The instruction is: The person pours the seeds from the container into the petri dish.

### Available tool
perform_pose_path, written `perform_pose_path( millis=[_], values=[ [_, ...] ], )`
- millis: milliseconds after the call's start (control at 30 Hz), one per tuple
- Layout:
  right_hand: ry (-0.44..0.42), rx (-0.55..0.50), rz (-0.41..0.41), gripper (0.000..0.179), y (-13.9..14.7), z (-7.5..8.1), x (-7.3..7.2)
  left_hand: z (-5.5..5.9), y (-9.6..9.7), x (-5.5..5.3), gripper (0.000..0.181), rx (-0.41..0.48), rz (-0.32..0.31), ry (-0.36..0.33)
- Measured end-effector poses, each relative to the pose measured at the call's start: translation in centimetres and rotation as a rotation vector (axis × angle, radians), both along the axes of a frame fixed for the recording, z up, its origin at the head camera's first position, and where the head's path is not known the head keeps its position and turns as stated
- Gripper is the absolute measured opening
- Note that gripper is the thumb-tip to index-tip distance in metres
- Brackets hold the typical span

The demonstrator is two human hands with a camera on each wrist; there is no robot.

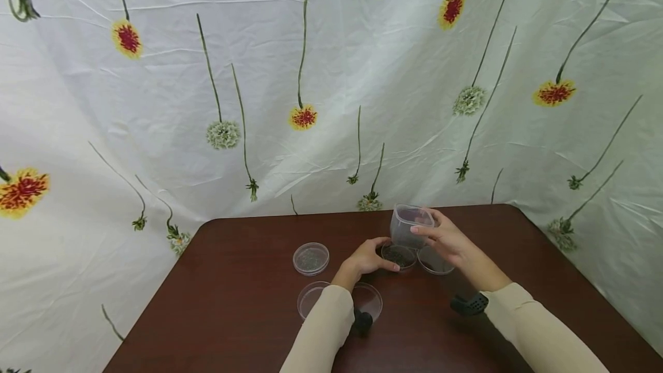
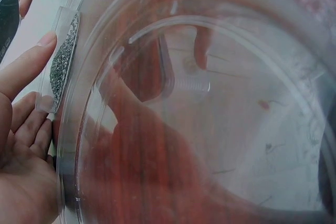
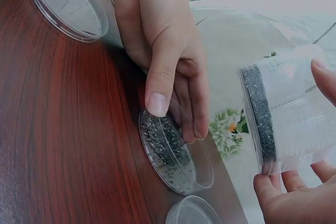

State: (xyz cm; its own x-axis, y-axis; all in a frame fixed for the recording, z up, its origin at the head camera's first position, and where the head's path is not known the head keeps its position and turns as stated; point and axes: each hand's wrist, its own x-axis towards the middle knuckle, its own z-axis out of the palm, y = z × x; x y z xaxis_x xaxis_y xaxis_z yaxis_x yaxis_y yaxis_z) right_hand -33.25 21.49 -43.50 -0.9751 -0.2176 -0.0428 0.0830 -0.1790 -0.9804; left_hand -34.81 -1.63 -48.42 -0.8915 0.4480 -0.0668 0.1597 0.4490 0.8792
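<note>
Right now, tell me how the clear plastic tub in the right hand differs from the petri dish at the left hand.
Shape: the clear plastic tub is deep with rounded corners; the petri dish is shallow and round.
Position: the right hand holds the tub up; the left hand grips the dish lower down.
Contents: the tub's dark grains form a band; the dish's are dense on one side, sparse elsewhere.
Both are see-through.

A white flower-printed cloth (image 1: 336,62) hangs behind the brown table (image 1: 233,304)
</note>
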Motion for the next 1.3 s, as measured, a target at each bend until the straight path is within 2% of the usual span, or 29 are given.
perform_pose_path(
  millis=[500,800,1000,1300],
  values=[
    [0.084,0.156,-0.02,0.09,2.5,0.8,0.2,0.2,-0.1,0.3,0.076,0.001,-0.001,-0.01],
    [0.16,0.148,-0.01,0.088,4.7,0.8,0.4,-0.1,-0.1,0.1,0.076,-0.007,0.008,-0.008],
    [0.175,0.179,-0.012,0.09,6.4,1.1,0.6,-0.3,-0.1,0.0,0.077,-0.009,0.009,-0.009],
    [0.258,0.2,-0.005,0.081,10.0,1.9,0.9,-0.4,-0.2,0.0,0.079,-0.008,0.002,-0.006]
  ],
)
